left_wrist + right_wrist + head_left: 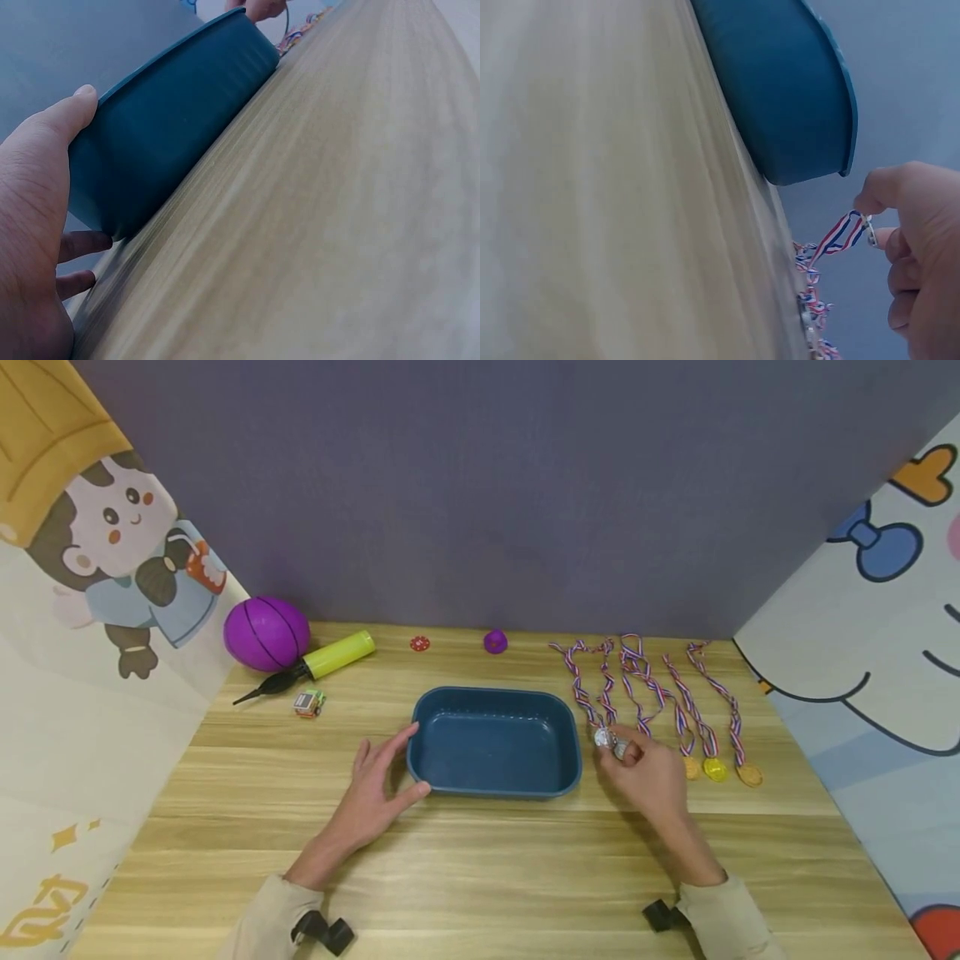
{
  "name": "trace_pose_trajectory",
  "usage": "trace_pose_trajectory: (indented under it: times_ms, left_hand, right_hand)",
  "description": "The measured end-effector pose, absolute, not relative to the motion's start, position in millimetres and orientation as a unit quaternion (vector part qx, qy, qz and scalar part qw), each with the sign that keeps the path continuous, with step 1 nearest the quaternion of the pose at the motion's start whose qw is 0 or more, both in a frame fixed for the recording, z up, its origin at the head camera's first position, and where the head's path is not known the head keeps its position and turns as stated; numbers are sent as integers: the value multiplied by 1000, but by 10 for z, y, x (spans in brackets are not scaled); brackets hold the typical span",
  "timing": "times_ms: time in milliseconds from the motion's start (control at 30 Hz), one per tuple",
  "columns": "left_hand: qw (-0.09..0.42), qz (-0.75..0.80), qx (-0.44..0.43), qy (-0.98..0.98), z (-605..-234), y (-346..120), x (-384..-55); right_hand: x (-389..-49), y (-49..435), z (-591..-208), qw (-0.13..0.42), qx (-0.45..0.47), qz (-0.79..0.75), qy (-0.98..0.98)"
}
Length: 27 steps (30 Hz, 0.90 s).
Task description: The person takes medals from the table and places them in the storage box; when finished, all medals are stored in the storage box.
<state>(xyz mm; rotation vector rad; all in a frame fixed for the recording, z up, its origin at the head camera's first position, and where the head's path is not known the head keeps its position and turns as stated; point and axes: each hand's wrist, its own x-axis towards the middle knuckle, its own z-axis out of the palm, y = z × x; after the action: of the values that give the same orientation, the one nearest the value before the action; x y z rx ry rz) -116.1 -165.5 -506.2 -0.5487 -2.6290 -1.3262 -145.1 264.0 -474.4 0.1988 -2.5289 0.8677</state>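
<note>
A dark blue rectangular basin (495, 789) stands at the middle of the wooden table. At its left end my left hand (367, 797) rests with spread fingers, its thumb touching the rim near the front corner. Beyond the basin's right end, my right hand (651, 777) pinches a silver medal (603, 737) between thumb and index finger. In the right wrist view this medal (869, 231) is lifted off the table, its striped ribbon (836, 240) trailing down. Beside it another silver medal (621, 749) is partly covered by the fingers.
Several more medals with ribbons lie to the right, including a gold one (715, 769) and a bronze one (749, 775). At the back left are a purple ball (267, 633), a yellow hand pump (339, 655) and a small toy vehicle (308, 703). A red disc (420, 644) and a purple ring (495, 642) lie behind the basin.
</note>
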Motion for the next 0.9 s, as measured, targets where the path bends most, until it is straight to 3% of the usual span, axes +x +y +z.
trace_pose_trajectory:
  times_ms: [467, 900]
  left_hand:
    - [67, -443, -177, -876, -5054, -1661, -1158]
    - [70, -443, -180, -875, -5075, -1670, -1172]
  right_hand:
    - [-1548, 2632, -4473, 304, 90, 302, -899]
    - [-1597, 2559, -4224, 333, 96, 326, -880]
